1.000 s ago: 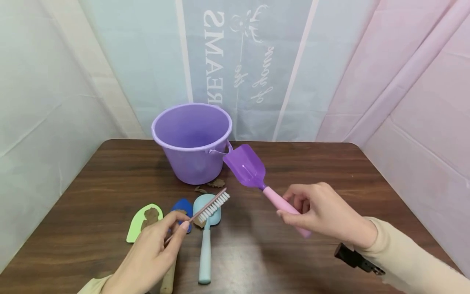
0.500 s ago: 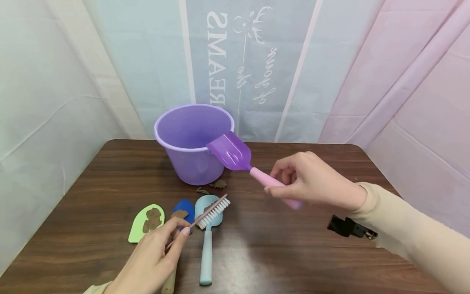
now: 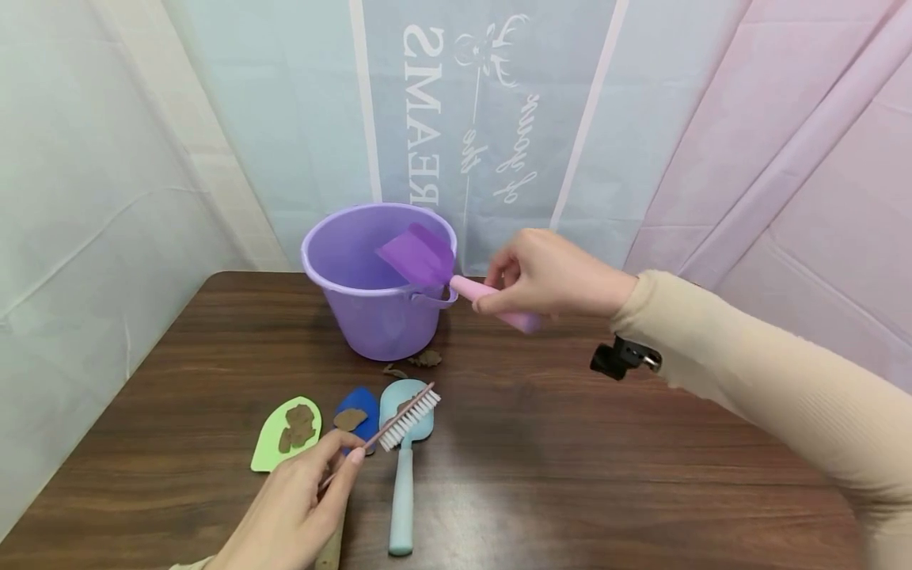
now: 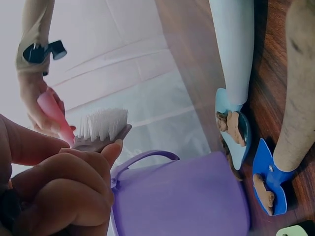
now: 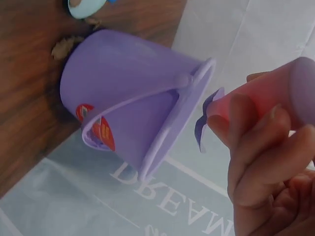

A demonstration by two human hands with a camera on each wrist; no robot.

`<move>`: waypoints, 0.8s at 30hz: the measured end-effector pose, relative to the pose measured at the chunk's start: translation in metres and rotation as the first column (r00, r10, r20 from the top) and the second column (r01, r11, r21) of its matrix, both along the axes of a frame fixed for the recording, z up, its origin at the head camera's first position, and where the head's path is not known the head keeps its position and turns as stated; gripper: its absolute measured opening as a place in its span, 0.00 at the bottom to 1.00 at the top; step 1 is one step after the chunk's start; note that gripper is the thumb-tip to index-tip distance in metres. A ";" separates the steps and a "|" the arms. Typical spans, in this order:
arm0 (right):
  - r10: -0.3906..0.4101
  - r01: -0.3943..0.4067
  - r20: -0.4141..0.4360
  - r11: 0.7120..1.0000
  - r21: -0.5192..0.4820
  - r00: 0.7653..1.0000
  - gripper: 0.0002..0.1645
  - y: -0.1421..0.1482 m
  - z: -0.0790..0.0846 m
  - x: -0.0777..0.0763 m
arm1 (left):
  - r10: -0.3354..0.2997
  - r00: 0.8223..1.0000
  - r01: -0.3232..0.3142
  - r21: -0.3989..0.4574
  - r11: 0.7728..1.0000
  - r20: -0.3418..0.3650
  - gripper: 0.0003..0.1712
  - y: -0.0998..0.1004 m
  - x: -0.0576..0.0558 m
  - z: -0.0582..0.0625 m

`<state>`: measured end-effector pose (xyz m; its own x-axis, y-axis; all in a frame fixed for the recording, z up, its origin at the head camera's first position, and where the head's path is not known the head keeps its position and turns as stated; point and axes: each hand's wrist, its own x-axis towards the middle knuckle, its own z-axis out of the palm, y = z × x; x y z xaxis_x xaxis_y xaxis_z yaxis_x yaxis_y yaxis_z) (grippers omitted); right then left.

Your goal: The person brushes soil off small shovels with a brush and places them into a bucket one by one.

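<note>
The purple shovel (image 3: 431, 265) is just right of the upper centre of the frame, its blade tilted over the mouth of the bucket (image 3: 385, 328); in the right wrist view a gap shows between blade and rim. The right hand (image 3: 552, 273) has its thumb and fingers curled round the pink handle (image 3: 470, 288). At the lower left of the frame, the left hand (image 3: 295, 495) pinches the thin handle of the brush (image 3: 412, 417) between thumb and fingers, white bristles facing lower right. Beneath the bristles lies the light-blue shovel (image 3: 402, 503), and left of it the blue shovel (image 3: 366, 402) and the green blade (image 3: 267, 450), all bearing brown pieces (image 3: 301, 421) whose material I cannot make out. I would judge the purple shovel light and stiff, most likely plastic, with a smooth, rather slippery blade, so the handle is the place to hold it; a grip nearer the neck should steady the tilt better than one at the far end. The brush looks light too, stiff in the back and softer in the bristles, best pinched by its handle. The bucket seems light and slightly flexible, easily nudged, and would be best steadied by the rim
</note>
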<state>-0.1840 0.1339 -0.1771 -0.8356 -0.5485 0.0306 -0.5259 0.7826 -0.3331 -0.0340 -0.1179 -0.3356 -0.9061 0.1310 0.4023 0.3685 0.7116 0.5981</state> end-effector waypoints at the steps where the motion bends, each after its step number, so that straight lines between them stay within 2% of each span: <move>1: -0.002 0.002 -0.004 1.000 0.012 1.000 0.12 -0.003 0.002 -0.004 | 0.002 1.000 -0.002 0.001 1.000 0.003 0.08 0.000 0.000 -0.001; 8: -0.022 0.022 0.005 0.997 0.076 1.000 0.19 -0.025 0.020 -0.027 | 0.018 1.000 -0.019 0.004 1.000 0.018 0.09 -0.005 0.002 -0.004; 14: 0.005 -0.012 0.057 0.993 0.117 0.998 0.24 -0.045 0.033 -0.046 | 0.018 0.999 -0.019 0.016 1.000 0.050 0.08 -0.008 0.002 -0.004; 18: 0.042 -0.053 0.061 0.981 0.189 0.997 0.27 -0.062 0.037 -0.060 | 0.010 0.996 -0.012 0.027 1.000 0.088 0.06 -0.010 0.003 -0.005; 24: 0.072 -0.089 0.076 0.963 0.256 0.994 0.24 -0.082 0.035 -0.075 | -0.015 1.000 0.014 0.037 0.999 0.024 0.08 -0.012 0.003 -0.006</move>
